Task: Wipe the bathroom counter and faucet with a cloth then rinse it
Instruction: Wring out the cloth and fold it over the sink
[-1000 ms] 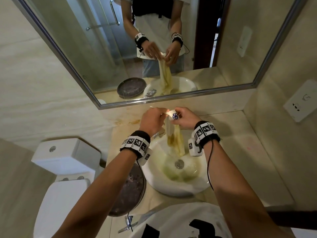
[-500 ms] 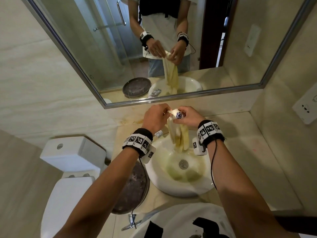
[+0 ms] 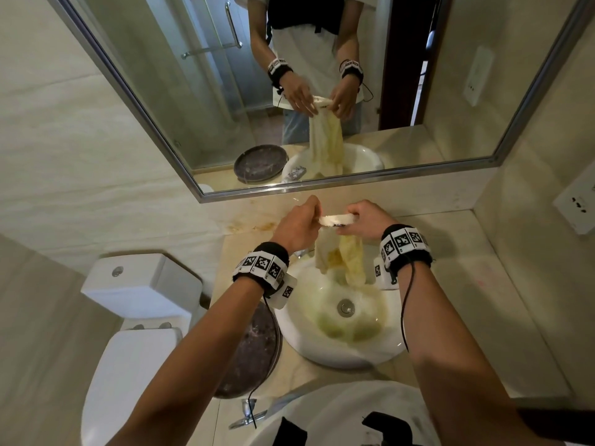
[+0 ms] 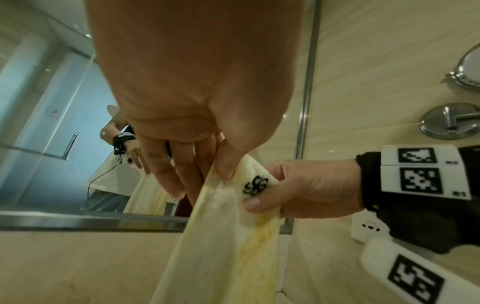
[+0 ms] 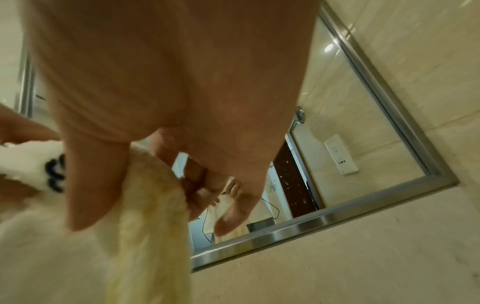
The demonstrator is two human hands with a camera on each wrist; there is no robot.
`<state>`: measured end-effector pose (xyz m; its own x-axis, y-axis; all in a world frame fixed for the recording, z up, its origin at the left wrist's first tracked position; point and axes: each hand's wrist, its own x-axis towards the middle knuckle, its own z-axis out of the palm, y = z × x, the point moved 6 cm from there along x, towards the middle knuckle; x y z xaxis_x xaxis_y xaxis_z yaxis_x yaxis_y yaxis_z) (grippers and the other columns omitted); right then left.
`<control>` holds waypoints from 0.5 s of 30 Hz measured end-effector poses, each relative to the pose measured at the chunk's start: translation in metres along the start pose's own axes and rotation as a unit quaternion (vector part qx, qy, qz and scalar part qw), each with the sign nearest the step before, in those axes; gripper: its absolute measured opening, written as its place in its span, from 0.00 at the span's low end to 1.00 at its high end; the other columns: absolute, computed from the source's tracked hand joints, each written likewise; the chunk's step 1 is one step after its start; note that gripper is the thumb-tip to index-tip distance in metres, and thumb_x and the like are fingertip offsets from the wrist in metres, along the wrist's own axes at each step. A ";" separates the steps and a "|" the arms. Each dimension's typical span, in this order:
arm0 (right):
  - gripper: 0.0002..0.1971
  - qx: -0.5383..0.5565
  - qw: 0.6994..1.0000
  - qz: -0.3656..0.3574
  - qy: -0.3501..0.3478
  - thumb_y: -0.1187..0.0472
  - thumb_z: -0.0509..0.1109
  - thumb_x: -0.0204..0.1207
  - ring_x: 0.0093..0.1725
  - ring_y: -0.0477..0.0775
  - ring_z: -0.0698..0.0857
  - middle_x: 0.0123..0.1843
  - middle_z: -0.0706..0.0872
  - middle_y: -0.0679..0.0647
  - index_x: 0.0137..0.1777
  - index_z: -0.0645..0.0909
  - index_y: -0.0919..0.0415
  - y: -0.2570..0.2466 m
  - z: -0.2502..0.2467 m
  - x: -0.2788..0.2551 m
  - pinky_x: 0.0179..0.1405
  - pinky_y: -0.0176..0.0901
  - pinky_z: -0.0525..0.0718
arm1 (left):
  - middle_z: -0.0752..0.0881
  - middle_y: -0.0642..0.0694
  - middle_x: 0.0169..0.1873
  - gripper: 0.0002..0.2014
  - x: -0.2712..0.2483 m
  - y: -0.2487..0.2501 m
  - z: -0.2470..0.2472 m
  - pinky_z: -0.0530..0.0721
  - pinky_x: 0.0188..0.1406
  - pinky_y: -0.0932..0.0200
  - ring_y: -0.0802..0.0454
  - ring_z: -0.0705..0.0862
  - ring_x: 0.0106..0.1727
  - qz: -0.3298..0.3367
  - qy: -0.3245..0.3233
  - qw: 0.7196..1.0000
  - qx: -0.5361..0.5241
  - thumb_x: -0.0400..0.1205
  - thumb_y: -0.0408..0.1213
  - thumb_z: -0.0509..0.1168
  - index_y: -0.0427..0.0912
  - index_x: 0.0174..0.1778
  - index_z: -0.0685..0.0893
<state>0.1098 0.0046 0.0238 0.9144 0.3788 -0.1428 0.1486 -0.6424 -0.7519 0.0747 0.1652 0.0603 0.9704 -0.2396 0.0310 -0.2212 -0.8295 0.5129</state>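
Both hands are holding the cloth (image 3: 338,252) by its top edge above the basin (image 3: 341,355); the left hand (image 3: 297,228) is pinching one corner between thumb and fingers, the right hand (image 3: 367,220) is pinching the other beside the dark embroidered mark (image 4: 255,186); the fabric is hanging in folds, yellow-stained, its lower end reaching into the bowl. Judgement: the rinsing step is in hand, with the cloth being spread for checking; no running water is showing, and the faucet is mostly hidden behind the left wrist. The next move is likely calling for water and a firm wring over the drain (image 3: 346,306). Yellowish residue is lying in the bowl; brownish stains are marking the counter (image 3: 476,284) by the wall; a dark round dish (image 3: 254,349) is sitting just left of the basin; a toilet (image 3: 135,317) is standing beyond it, a mirror (image 3: 161,91) above.
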 end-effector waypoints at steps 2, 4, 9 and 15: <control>0.19 0.015 0.999 -0.037 0.014 0.59 0.82 0.71 0.33 0.48 0.73 0.30 0.74 0.48 0.29 0.73 0.55 -0.006 -0.002 0.001 0.35 0.44 0.68 | 0.82 0.42 0.35 0.09 -0.001 -0.002 0.003 0.77 0.34 0.44 0.47 0.77 0.33 -0.004 0.010 0.999 -0.050 0.80 0.23 0.62 0.41 0.48 0.72; 0.19 0.041 0.997 -0.067 0.025 0.62 0.82 0.70 0.34 0.48 0.73 0.30 0.74 0.49 0.29 0.72 0.54 -0.013 -0.004 0.003 0.36 0.44 0.68 | 0.81 0.45 0.34 0.11 -0.003 -0.003 0.004 0.73 0.32 0.57 0.58 0.75 0.30 -0.010 0.032 0.992 -0.124 0.81 0.20 0.63 0.41 0.49 0.72; 0.17 0.073 0.992 -0.082 0.053 0.61 0.85 0.66 0.33 0.45 0.78 0.31 0.81 0.47 0.31 0.76 0.52 -0.020 -0.015 0.004 0.37 0.44 0.74 | 0.85 0.44 0.39 0.14 -0.002 -0.013 -0.006 0.76 0.32 0.64 0.60 0.78 0.30 -0.032 0.074 0.963 -0.258 0.80 0.20 0.67 0.38 0.57 0.77; 0.16 0.101 0.993 -0.059 0.028 0.45 0.85 0.65 0.47 0.41 0.85 0.45 0.90 0.46 0.42 0.84 0.53 -0.026 -0.008 0.002 0.47 0.42 0.80 | 0.88 0.45 0.37 0.16 0.000 -0.020 -0.009 0.80 0.33 0.58 0.53 0.83 0.34 -0.061 0.102 0.940 -0.320 0.79 0.24 0.71 0.45 0.57 0.80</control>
<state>0.1111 0.0163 0.0481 0.9159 0.4011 -0.0144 0.1818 -0.4467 -0.8760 0.0797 0.1862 0.0582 0.9976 -0.0054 0.0686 -0.0660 -0.3555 0.9324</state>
